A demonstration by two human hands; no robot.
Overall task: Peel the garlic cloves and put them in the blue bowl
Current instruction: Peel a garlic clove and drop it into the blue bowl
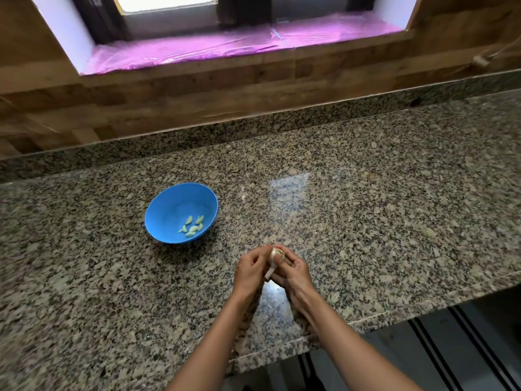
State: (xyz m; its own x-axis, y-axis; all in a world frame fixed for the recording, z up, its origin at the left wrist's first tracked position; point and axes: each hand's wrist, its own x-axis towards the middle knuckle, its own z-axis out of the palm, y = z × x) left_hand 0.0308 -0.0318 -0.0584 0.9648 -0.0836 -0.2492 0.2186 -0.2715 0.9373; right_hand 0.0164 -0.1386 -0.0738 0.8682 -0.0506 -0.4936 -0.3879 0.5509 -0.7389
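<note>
Garlic (274, 259) sits lower centre of frame, pinched between left hand (251, 270) and right hand (293, 273), fingers curled round it. Probably light, papery, crumbly skin; best held by the stem. Bowl (169, 198) centre-left, holding peeled cloves (193, 227).

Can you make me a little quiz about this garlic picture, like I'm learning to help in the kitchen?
1. True or false: the blue bowl already has peeled cloves in it.
2. What holds the garlic bulb? A) left hand only B) right hand only C) both hands
3. Fill in: the bowl stands on the granite ____, to the left of the hands.

Key:
1. True; several pale cloves lie at the bottom.
2. C; fingers of both hands are curled round the bulb.
3. Counter.
</note>
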